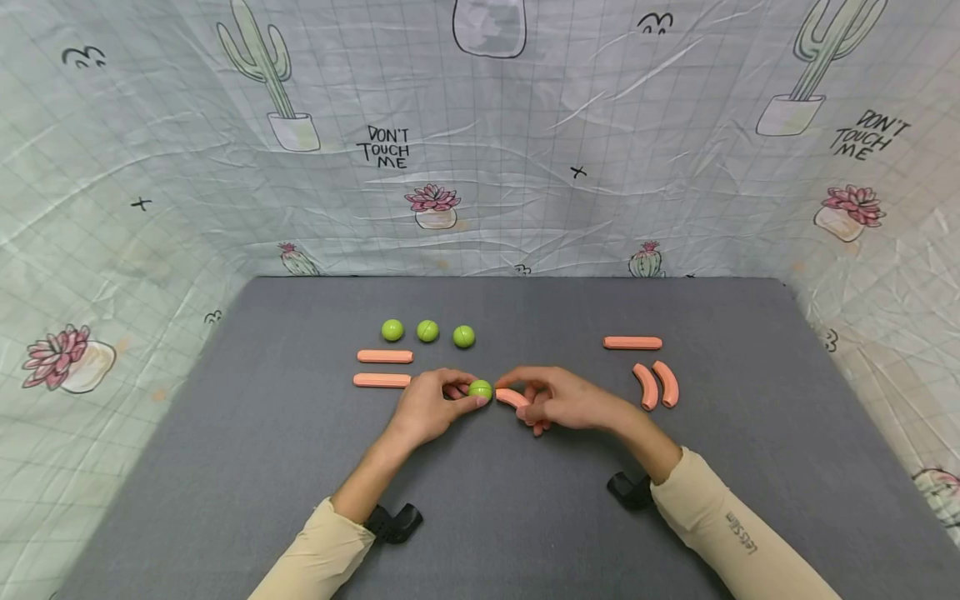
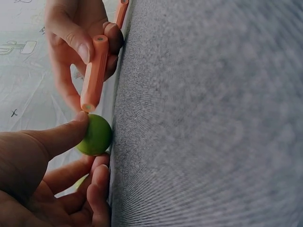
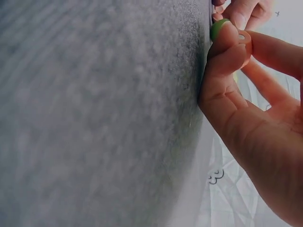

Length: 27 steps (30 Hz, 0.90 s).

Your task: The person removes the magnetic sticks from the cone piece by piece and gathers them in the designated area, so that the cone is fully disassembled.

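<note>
Between the thumb and fingers of my left hand (image 1: 429, 408) is a green ball (image 1: 480, 390), held low over the grey tabletop. My right hand (image 1: 570, 400) pinches a short, curved, orange ribbed piece (image 1: 512, 397), whose near end points at the ball. In the left wrist view the orange piece (image 2: 95, 73) slants down to the ball (image 2: 98, 135), its hole-marked end right by my left thumb tip. The right wrist view shows only part of the orange piece (image 3: 246, 53) behind my fingers, with a sliver of green ball (image 3: 218, 29) beyond.
Three green balls (image 1: 427, 331) lie in a row at the back left. Below them are two straight orange sticks (image 1: 385, 357). At right lie another straight stick (image 1: 632, 342) and two curved orange pieces (image 1: 665, 384). A printed cloth (image 1: 510, 217) stands behind the table.
</note>
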Tool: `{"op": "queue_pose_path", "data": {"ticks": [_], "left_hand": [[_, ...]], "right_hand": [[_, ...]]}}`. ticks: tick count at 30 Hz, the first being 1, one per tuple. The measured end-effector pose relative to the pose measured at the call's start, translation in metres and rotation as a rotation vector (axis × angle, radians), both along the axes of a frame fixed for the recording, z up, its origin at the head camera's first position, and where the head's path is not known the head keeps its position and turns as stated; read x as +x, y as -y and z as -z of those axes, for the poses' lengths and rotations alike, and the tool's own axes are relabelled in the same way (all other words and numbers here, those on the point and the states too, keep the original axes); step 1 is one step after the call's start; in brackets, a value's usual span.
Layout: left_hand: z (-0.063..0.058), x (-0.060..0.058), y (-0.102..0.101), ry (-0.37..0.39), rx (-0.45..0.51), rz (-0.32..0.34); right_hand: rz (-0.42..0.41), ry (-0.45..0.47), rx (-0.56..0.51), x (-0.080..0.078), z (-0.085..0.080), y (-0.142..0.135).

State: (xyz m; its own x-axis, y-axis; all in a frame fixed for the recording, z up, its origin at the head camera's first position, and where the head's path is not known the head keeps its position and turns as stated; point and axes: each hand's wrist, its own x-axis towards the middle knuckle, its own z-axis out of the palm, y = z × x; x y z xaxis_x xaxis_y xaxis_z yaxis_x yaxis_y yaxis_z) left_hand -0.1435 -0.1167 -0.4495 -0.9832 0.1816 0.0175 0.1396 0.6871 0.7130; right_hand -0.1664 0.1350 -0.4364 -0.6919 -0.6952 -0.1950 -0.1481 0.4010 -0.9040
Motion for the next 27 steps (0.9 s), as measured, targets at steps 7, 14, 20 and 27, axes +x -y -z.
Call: {"op": "queue_pose_path", "data": {"ticks": [7,14,20,27], "left_hand": [[0.000,0.001,0.001,0.008,-0.010,-0.006],[0.000,0.000,0.000,0.006,-0.014,0.001],[0.003,0.000,-0.001,0.001,-0.006,-0.002],[0.002,0.001,-0.001,0.007,0.002,-0.004]], "right_hand": [[0.006,-0.035,0.033,0.002,-0.004,-0.011],[0.019,-0.016,0.019,0.002,-0.005,-0.018],[0.049,0.020,-0.009,0.000,-0.003,-0.025],[0.062,0.014,0.004,-0.001,-0.003,-0.036]]}}
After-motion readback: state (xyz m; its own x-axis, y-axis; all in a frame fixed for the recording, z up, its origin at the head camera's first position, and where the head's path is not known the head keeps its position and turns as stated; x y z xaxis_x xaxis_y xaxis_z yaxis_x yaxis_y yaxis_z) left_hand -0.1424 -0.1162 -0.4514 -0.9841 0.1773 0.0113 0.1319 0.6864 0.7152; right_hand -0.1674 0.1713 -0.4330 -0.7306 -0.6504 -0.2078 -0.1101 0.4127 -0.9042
